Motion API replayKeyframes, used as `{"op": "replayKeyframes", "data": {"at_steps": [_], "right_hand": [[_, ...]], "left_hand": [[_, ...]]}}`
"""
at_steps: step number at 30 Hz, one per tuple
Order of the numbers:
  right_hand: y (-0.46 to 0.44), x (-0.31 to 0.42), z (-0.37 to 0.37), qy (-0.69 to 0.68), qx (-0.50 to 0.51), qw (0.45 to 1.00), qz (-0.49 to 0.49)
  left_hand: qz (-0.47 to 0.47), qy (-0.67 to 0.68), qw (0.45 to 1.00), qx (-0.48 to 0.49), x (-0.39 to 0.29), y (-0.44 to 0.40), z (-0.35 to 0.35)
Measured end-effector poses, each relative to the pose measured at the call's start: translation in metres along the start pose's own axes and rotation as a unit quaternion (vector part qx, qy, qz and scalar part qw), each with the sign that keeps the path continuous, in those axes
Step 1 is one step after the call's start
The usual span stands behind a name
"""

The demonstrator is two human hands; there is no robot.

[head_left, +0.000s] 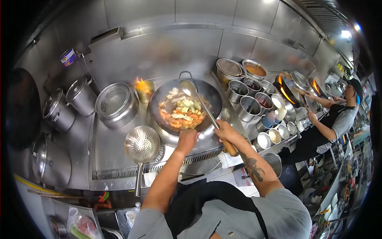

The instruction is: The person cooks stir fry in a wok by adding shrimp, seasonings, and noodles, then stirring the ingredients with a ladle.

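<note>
- The wok (215, 101) sits on the cooking counter (113, 145) in front of the person, with mixed food (182, 109) in its middle.
- The left hand (188, 140) is curled closed at the wok's near rim, seemingly gripping it, though the fingers hide the exact hold.
- The right hand (227, 131) wraps firmly around the handle of a ladle (204, 104), whose bowl rests inside the wok, toward its far side.
- Judging by the look, stir-frying is under way: the ingredients are in, but pale slices lie mostly above orange pieces, so mixing seems incomplete. Dishing out is not yet done.
- A perforated strainer (142, 144) lies left of the wok, untouched.
</note>
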State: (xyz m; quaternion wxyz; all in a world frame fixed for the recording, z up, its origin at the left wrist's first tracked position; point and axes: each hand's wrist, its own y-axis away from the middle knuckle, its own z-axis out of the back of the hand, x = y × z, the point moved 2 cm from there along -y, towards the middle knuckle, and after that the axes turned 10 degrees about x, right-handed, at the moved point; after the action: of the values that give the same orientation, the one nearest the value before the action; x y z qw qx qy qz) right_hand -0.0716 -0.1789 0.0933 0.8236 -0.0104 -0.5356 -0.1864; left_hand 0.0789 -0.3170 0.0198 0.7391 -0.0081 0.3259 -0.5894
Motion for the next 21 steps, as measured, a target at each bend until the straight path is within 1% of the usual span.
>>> {"op": "replayKeyframes", "data": {"at_steps": [2,3,4,5,7,8,9,11,12,13,14,15,18,21], "right_hand": [[0.002,0.004,0.001,0.007,0.041,0.999,-0.027],[0.004,0.003,0.006,0.011,0.054,0.998,-0.042],[-0.001,-0.002,0.006,0.153,0.063,0.984,-0.063],[-0.004,-0.013,0.0,0.184,0.035,0.981,-0.045],[-0.004,-0.009,-0.007,0.252,-0.017,0.968,0.0],[0.003,-0.007,-0.009,0.204,-0.042,0.978,0.006],[0.0,-0.023,-0.016,0.242,-0.071,0.968,0.014],[-0.014,-0.062,-0.023,0.319,-0.135,0.937,0.032],[-0.011,-0.045,-0.015,0.278,-0.095,0.956,-0.007],[0.004,-0.011,-0.008,0.232,-0.046,0.97,-0.052],[0.014,0.005,-0.004,0.186,0.002,0.978,-0.093],[0.017,0.0,-0.004,0.202,-0.013,0.977,-0.062],[0.026,-0.04,0.003,0.26,-0.082,0.962,0.031],[0.037,-0.054,0.017,0.208,-0.109,0.971,-0.051]], "left_hand": [[0.01,-0.006,1.0,0.002,0.013,0.003,-0.009],[0.009,-0.007,1.0,0.004,0.009,-0.002,-0.006],[0.0,-0.014,1.0,0.0,0.004,-0.016,-0.002],[0.005,-0.018,1.0,0.005,0.0,-0.01,-0.002],[0.016,-0.028,0.999,0.013,0.0,-0.002,-0.003],[0.021,-0.033,0.999,0.018,0.01,0.0,-0.009],[0.021,-0.038,0.999,0.024,0.015,-0.001,-0.014],[0.03,-0.063,0.997,0.017,0.0,-0.005,-0.008],[0.037,-0.076,0.996,0.017,-0.006,-0.004,-0.007],[0.041,-0.056,0.997,0.031,-0.004,0.003,-0.011],[0.045,-0.038,0.997,0.04,0.004,0.002,-0.013],[0.043,-0.022,0.998,0.044,0.012,-0.003,-0.014],[0.034,-0.043,0.998,0.02,0.011,-0.005,-0.016],[0.036,-0.05,0.997,0.041,0.003,0.0,-0.011]]}}
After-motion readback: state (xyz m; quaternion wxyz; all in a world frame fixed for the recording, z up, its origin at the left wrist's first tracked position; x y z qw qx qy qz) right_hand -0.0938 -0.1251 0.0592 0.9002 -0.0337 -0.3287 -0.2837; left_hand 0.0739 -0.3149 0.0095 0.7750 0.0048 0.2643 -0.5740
